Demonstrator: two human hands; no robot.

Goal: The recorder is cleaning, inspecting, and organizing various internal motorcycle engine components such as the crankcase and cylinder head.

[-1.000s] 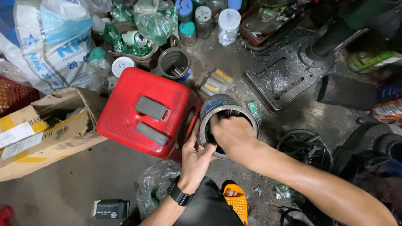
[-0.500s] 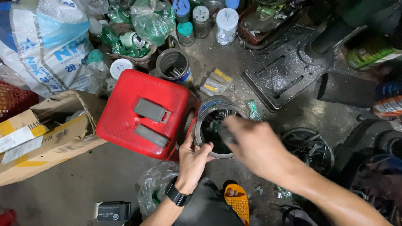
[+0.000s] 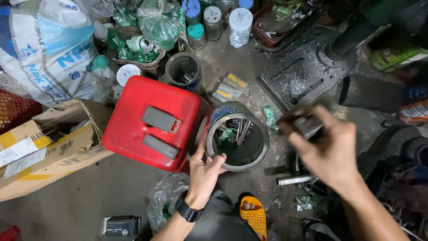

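My left hand (image 3: 204, 172) grips the near rim of an open metal can (image 3: 238, 142) that stands on the floor and holds several metal pieces. A black watch sits on that wrist. To the right of the can, my right hand (image 3: 327, 149) is blurred and closed on a small dark grey metal piece (image 3: 305, 125), held above the floor. A red plastic stool (image 3: 154, 122) stands right against the can's left side.
A second open can (image 3: 183, 70) with metal bits stands behind the stool. Jars and green bags fill the back. A cardboard box (image 3: 49, 147) lies left, a black metal base plate (image 3: 298, 78) right. A steel tube (image 3: 296, 179) lies under my right hand, by an orange sandal (image 3: 254, 214).
My right hand was inside the can a second ago; it has lifted out to the right with a dark metal piece in it. My left hand has stayed on the rim.
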